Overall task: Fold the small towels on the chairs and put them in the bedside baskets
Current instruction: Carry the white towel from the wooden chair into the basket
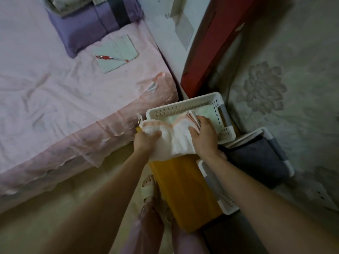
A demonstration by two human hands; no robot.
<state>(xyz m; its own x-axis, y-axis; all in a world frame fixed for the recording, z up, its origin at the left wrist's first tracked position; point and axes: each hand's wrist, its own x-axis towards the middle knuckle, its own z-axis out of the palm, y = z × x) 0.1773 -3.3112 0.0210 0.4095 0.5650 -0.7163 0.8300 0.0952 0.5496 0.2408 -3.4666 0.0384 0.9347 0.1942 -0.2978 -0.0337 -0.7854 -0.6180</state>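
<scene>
A folded white towel (176, 136) with a pink edge hangs over the near rim of a white perforated basket (185, 105) beside the bed. My left hand (146, 142) grips the towel's left end. My right hand (203, 134) holds its right end, fingers reaching into the basket over pale folded towels (207, 111) lying inside. A second white basket (227, 200) nearer me holds a yellow folded towel (185, 189). A third basket (275, 143) to the right holds a dark grey towel (256, 156).
The bed (55, 98) with a pink sheet fills the left. On it lie a purple pillow (91, 24), a notebook (117, 52) and a red pen (111, 58). A red board (211, 46) leans behind the baskets. A flowered grey wall (284, 79) is at right. My slippered foot (148, 187) stands below.
</scene>
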